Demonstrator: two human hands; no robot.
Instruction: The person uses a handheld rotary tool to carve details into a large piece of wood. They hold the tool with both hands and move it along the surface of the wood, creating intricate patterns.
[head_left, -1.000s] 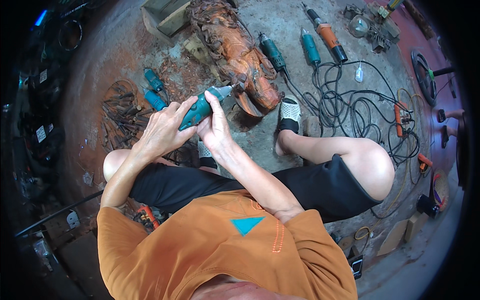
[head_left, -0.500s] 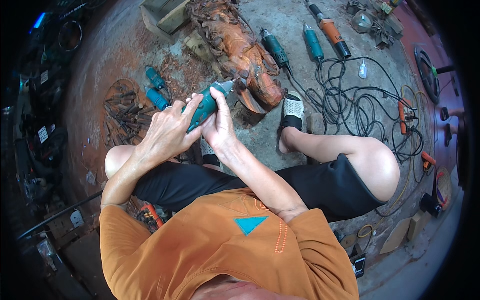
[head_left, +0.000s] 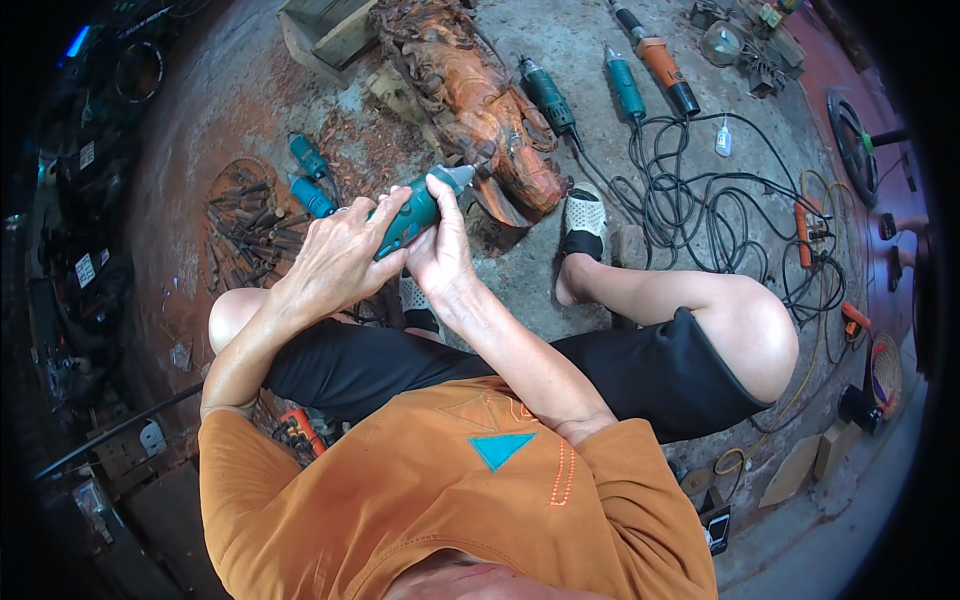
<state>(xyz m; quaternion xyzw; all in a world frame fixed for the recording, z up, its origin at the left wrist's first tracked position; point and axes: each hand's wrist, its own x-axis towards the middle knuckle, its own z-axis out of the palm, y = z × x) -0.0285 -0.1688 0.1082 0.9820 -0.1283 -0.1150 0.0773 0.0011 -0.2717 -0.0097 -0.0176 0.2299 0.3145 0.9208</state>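
Note:
Both hands hold a green electric die grinder (head_left: pixel 416 213), its grey tapered nose slanting up and to the right. My left hand (head_left: pixel 335 250) lies over the rear of its body, fingers closed on it. Underneath, my right hand (head_left: pixel 441 262) cups the tool, with the thumb along the top near the nose. Just beyond the nose is the lower end of a reddish-brown wood carving (head_left: pixel 525 155), which lies on the floor with deeply cut detail at its far end. Whether the bit touches the wood I cannot make out.
Two green grinders (head_left: pixel 547 97) (head_left: pixel 624 85) and an orange-black one (head_left: pixel 664 68) lie right of the carving. Tangled black cords (head_left: pixel 700 210) spread at right. Many carving chisels (head_left: pixel 250 220) and two teal tools (head_left: pixel 311 197) lie left. A wooden box (head_left: pixel 335 35) stands behind.
The grinder and both hands have shifted very slightly; its nose sits a little farther right. The grip and the carving look unchanged.

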